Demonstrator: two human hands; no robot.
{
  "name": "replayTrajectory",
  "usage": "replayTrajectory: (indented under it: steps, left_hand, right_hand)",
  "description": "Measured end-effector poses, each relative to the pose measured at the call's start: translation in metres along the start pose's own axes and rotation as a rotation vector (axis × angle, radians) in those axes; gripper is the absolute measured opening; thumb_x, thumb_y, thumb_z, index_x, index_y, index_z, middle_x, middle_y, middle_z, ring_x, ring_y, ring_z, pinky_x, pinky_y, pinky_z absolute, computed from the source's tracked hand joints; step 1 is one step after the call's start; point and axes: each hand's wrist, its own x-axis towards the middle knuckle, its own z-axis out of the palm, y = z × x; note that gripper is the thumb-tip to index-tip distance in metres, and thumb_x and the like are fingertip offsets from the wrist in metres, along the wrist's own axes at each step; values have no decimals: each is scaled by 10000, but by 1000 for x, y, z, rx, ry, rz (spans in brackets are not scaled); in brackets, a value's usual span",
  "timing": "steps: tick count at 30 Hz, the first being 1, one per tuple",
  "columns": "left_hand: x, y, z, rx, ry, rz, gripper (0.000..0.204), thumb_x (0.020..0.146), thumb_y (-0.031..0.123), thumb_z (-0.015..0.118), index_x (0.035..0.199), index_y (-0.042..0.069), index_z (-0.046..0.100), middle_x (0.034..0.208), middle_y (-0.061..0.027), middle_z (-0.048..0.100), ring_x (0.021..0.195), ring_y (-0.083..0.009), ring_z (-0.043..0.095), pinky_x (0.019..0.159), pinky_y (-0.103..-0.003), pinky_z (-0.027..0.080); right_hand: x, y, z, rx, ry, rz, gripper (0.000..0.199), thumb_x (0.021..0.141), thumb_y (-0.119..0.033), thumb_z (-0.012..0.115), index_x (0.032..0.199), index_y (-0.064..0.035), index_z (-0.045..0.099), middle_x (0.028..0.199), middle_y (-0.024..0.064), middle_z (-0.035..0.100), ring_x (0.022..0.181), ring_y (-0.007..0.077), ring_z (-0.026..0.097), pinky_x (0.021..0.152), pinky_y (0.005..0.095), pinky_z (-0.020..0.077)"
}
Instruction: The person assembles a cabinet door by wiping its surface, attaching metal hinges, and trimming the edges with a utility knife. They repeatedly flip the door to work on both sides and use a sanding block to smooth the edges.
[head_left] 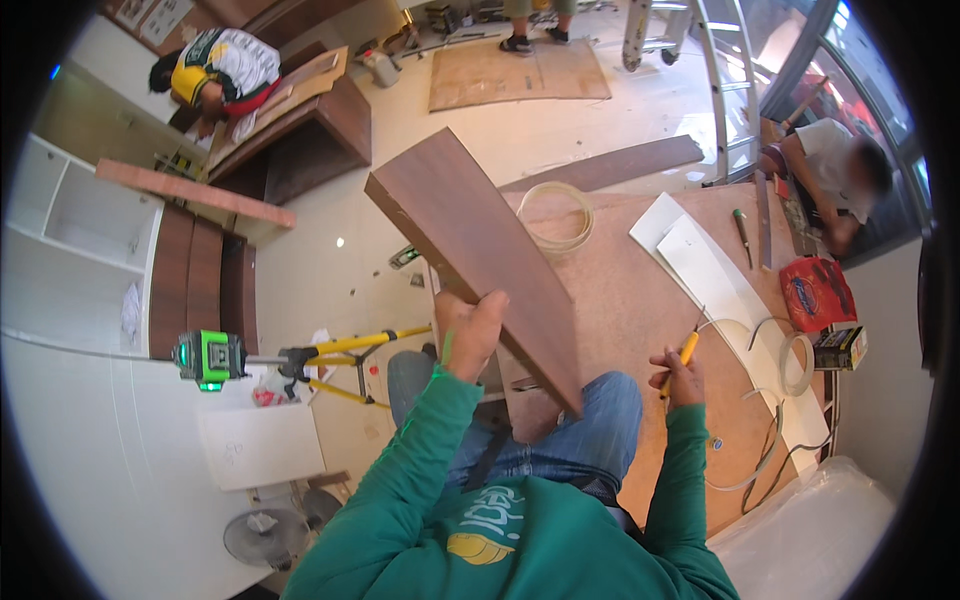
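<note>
My left hand (468,330) grips the edge of a long dark-brown wooden board (470,235) and holds it tilted up, its lower end resting near my knee. My right hand (677,375) is shut on a yellow-handled utility knife (683,353), held just above the brown worktable (640,300). Both sleeves are green; my blue jeans show below the board.
On the worktable lie white laminate sheets (715,270), a coil of pale edge banding (557,215), loose banding strips (770,440), a screwdriver (742,228), a red bag (816,293) and a small box (838,347). A green laser level (210,358) on a yellow tripod stands left. People work at the far left, top and right.
</note>
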Motion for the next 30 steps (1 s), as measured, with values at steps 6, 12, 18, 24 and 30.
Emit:
replayTrajectory:
  steps: [6, 12, 18, 24, 30]
  left_hand:
    - [-12, 68, -8, 433, -87, 336, 232, 913, 52, 698, 1113, -59, 734, 912, -150, 779, 823, -186, 726, 778, -353, 577]
    - [-50, 90, 2, 694, -372, 460, 530, 887, -24, 693, 1417, -13, 682, 984, -188, 796, 786, -197, 750, 736, -311, 581]
    - [-80, 77, 28, 785, -691, 596, 631, 846, -48, 707, 1473, 6, 657, 1046, -244, 795, 848, -290, 810, 746, -339, 603]
    - [-89, 82, 52, 809, -821, 542, 652, 823, -41, 693, 1473, 8, 655, 965, -231, 777, 799, -225, 782, 735, -323, 589]
    - [-64, 80, 79, 988, -1006, 438, 586, 819, -60, 642, 1396, 23, 711, 789, -216, 677, 674, -151, 658, 685, -310, 554]
  right_hand:
    - [67, -63, 104, 444, -232, -173, 525, 1068, -369, 714, 1388, -2, 521, 1373, 213, 674, 1192, 297, 698, 929, 427, 631]
    - [65, -109, 167, 979, -277, -178, 780, 1008, -562, 738, 1441, 18, 446, 1433, 191, 614, 1224, 317, 683, 951, 410, 619]
    - [29, -76, 112, 1009, -119, -58, 698, 993, -583, 747, 1265, 32, 563, 1254, 168, 658, 998, 251, 730, 869, 367, 642]
    - [22, -59, 89, 1078, 23, -57, 767, 954, -625, 771, 1281, 41, 573, 1248, 178, 659, 1013, 268, 735, 857, 393, 662]
    - [26, -2, 78, 1025, 198, 112, 667, 982, -602, 757, 1183, 13, 592, 1130, 155, 688, 967, 275, 743, 815, 408, 664]
